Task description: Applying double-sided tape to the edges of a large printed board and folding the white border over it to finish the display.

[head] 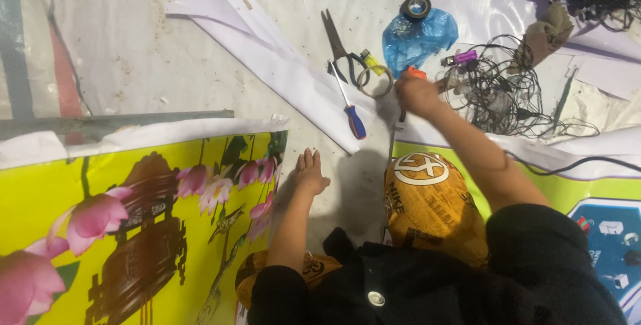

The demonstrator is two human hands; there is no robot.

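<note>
1. Two hands are at work: the right hand is closed round an orange-handled tool, whose thin metal shaft runs down from the fist toward the person's knee.
2. Away from that grip, down and to its left, the left hand lies flat and empty, fingers spread, on the pale floor sheet.
3. Just left of the fist lie a clear tape ring, a yellow lighter, grey steel scissors and a blue-handled screwdriver.
4. Just right of the fist sits a tangle of thin dark wires.
5. Above the fist rest a crumpled blue plastic bag and a black tape roll.
6. Risk, as I judge it: the shaft could snag the wires, or slip and jab the knee, because the grip holds only the handle end.
</note>
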